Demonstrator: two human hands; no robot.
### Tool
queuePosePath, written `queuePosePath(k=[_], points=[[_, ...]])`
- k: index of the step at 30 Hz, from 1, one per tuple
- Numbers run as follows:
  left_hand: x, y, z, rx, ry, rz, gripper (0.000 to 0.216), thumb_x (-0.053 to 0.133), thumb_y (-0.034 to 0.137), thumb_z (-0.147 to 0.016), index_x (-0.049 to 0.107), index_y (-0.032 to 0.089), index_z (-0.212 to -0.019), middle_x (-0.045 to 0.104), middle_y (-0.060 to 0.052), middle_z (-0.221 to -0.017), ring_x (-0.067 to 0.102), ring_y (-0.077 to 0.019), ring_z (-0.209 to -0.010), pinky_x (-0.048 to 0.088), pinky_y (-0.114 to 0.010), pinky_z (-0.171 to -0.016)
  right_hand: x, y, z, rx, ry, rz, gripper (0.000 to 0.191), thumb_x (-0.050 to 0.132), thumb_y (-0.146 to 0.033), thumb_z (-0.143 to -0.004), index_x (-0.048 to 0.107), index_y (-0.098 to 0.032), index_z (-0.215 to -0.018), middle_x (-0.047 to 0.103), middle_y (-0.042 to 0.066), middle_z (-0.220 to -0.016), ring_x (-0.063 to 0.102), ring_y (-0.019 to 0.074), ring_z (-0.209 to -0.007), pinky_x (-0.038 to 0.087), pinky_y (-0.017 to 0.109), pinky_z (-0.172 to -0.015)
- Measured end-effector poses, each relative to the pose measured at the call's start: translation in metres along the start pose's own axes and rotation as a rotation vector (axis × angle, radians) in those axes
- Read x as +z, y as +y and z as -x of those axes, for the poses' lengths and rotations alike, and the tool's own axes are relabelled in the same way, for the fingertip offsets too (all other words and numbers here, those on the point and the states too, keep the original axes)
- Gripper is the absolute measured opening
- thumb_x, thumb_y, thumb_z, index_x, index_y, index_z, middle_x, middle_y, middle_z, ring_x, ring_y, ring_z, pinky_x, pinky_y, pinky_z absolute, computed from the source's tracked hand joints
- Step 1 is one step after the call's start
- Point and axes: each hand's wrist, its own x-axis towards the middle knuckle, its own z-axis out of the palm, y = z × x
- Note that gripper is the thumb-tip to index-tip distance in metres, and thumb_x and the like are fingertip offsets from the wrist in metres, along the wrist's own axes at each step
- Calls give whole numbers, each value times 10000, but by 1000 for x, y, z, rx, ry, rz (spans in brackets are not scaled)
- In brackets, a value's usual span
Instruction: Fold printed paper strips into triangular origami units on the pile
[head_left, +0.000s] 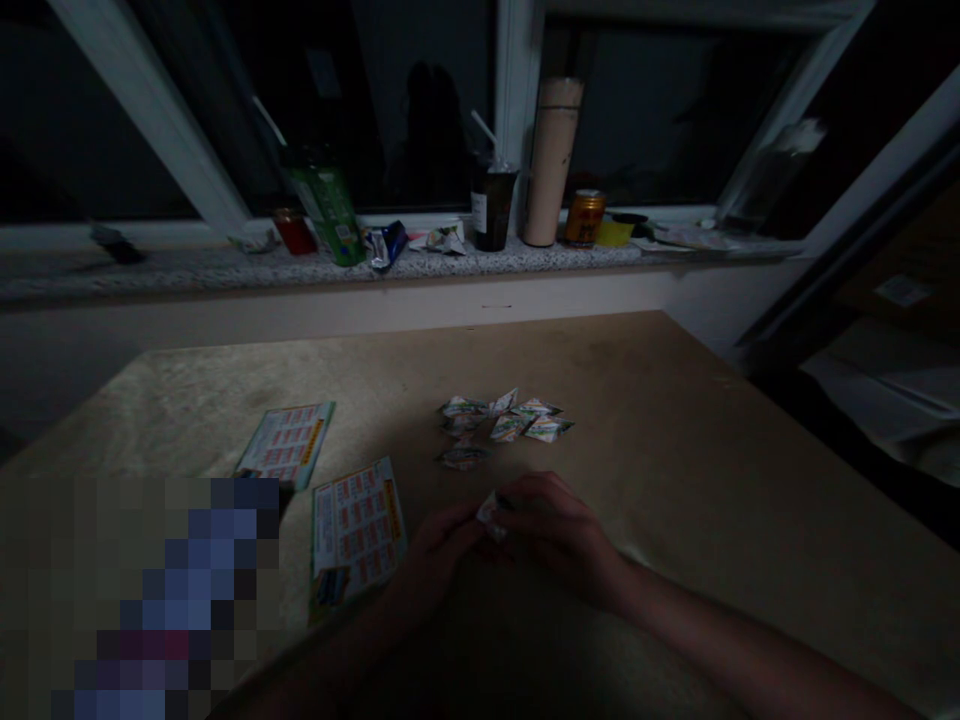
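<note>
My left hand and my right hand meet low in the middle of the brown table. Both pinch one small folded piece of printed paper between their fingertips. Just beyond the hands lies a cluster of several small folded paper pieces, with one more folded piece a little nearer. Two flat printed sheets rest to the left: one sheet beside my left hand, another sheet farther left. The scene is dim.
A stone window sill runs behind the table. On it stand a green bottle, a red can, a dark cup with a straw, a tall beige tumbler, a gold can and wrappers. A blurred patch covers the lower left.
</note>
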Motion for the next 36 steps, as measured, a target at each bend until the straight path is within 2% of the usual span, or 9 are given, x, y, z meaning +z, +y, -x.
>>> queuePosePath(k=[3,6,11,14,16,19,22,29,36], points=[[-1,1,-1,25,-30,103,272,485,355,-810,661,147,-803,696,-15,-713,640,-195,-707,461,-286,-736,3,1,1,26,-8,-23,339,562,-190,-836,589,-337,-1140,566,53,-1097,532,208,-1020,469,358,-842],[0,-1,-3,6,-69,160,323,610,423,-730,647,127,-855,694,-29,-743,638,-200,-701,476,-281,-673,3,1,1,23,-27,-12,343,576,-188,-821,597,-330,-1133,550,57,-1116,515,219,-1035,459,368,-849],[4,-4,-6,-101,-33,79,378,704,423,-659,647,132,-895,693,-22,-736,637,-190,-688,467,-244,-606,-2,-4,-2,103,-50,-102,280,489,-192,-863,608,-288,-1099,518,73,-1141,500,209,-1054,453,352,-847],[5,-4,-5,-127,-51,42,331,678,406,-696,657,148,-902,700,-13,-739,638,-180,-677,459,-232,-597,-2,-4,-3,229,49,-173,230,439,-203,-879,566,-213,-1071,555,76,-976,538,180,-907,466,299,-752],[5,-2,-4,-141,-63,8,286,650,389,-727,664,159,-895,705,-3,-742,641,-177,-682,456,-226,-600,-1,-3,-3,325,66,-183,125,463,-249,-871,557,-183,-919,543,31,-781,522,148,-719,445,243,-617],[4,1,-4,-130,-53,-106,256,646,374,-728,672,145,-839,701,6,-704,638,-181,-674,445,-216,-578,3,-3,-5,363,-88,-138,179,517,-313,-844,523,-173,-733,490,-18,-633,447,115,-580,363,207,-504],[4,2,-4,-93,-84,-177,249,623,375,-746,667,134,-791,693,9,-688,635,-183,-668,443,-214,-578,5,-5,-7,306,-203,-115,235,474,-319,-875,541,-167,-709,512,-18,-628,453,109,-577,358,214,-535],[7,-3,-1,-21,-149,-259,242,560,358,-793,664,140,-775,686,-1,-690,627,-179,-660,442,-216,-582,7,-7,-7,361,-237,-251,315,402,-353,-912,570,-170,-719,533,-15,-622,481,111,-568,380,207,-538],[0,6,-5,-90,-312,-63,250,553,348,-791,648,138,-695,677,0,-648,616,-154,-605,454,-216,-590,9,-5,-9,460,-250,-457,350,424,-424,-889,558,-161,-702,531,-15,-633,479,113,-585,384,208,-553]])
